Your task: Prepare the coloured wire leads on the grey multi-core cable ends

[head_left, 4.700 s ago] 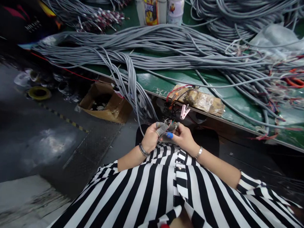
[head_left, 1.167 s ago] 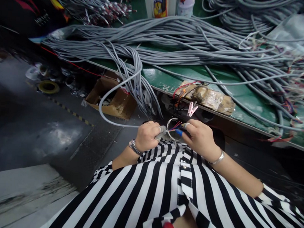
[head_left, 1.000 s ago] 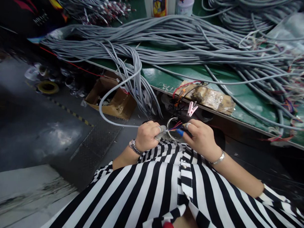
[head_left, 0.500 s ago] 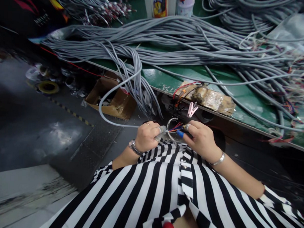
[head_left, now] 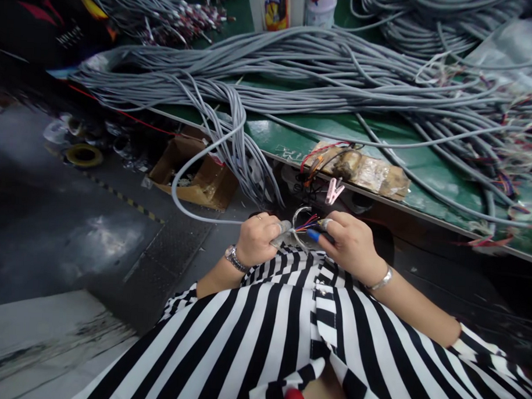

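My left hand (head_left: 256, 240) is closed around the end of a grey cable (head_left: 193, 162), which loops out to the left and up to the cable bundle on the bench. Thin coloured wires (head_left: 306, 224) fan out of the cable's stripped end between my hands. My right hand (head_left: 349, 244), with a blue fingertip cover, pinches those wires. Both hands sit just above my striped shirt, below the bench edge.
A green bench (head_left: 394, 154) carries large bundles of grey cables (head_left: 297, 67). A taped block (head_left: 367, 171) with a pink clip (head_left: 334, 191) sits at its edge. A cardboard box (head_left: 197, 174) and a tape roll (head_left: 84, 155) lie on the floor. Bottles (head_left: 294, 8) stand at the back.
Since several seconds ago the cable has been drawn out into a wide loop to the left. In the last second my hands stay nearly still, the right fingers shifting slightly on the wires.
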A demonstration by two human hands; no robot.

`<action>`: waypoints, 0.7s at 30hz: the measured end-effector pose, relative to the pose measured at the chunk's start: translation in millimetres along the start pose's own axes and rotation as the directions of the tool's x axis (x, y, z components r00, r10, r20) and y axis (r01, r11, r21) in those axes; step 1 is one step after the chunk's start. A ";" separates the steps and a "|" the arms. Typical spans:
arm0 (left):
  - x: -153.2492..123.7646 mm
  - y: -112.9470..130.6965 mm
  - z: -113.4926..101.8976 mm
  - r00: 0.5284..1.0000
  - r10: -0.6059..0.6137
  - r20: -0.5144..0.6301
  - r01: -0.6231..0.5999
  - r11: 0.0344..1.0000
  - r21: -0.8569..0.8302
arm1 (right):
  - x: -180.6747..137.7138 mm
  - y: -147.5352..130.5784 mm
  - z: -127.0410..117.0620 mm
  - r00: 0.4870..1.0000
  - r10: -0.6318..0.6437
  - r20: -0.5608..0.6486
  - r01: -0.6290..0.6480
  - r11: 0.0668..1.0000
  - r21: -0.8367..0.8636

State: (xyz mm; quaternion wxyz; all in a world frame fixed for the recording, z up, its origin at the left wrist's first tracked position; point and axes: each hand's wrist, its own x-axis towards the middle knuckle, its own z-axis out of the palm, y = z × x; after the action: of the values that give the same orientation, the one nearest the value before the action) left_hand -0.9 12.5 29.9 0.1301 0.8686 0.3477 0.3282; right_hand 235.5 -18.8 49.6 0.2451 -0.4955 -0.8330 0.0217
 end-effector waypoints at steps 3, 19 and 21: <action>1.2 1.1 -0.8 0.998 0.059 -0.012 -0.058 0.995 0.085 | 0.0 0.8 -0.8 1.000 -0.009 -0.016 0.009 1.000 -0.015; -0.3 0.6 -1.2 0.998 0.067 0.018 -0.069 0.989 0.134 | -3.0 3.0 -2.1 0.999 -0.032 -0.014 0.031 0.998 -0.051; 0.0 0.9 -1.5 0.998 0.064 0.021 -0.066 0.990 0.127 | -3.0 3.3 -2.1 0.999 -0.034 -0.007 0.034 0.998 -0.055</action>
State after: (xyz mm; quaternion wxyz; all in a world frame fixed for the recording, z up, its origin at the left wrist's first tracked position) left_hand -1.4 11.8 31.5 0.0664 0.8887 0.3386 0.3020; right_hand 240.2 -20.1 49.3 0.2352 -0.4879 -0.8406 -0.0074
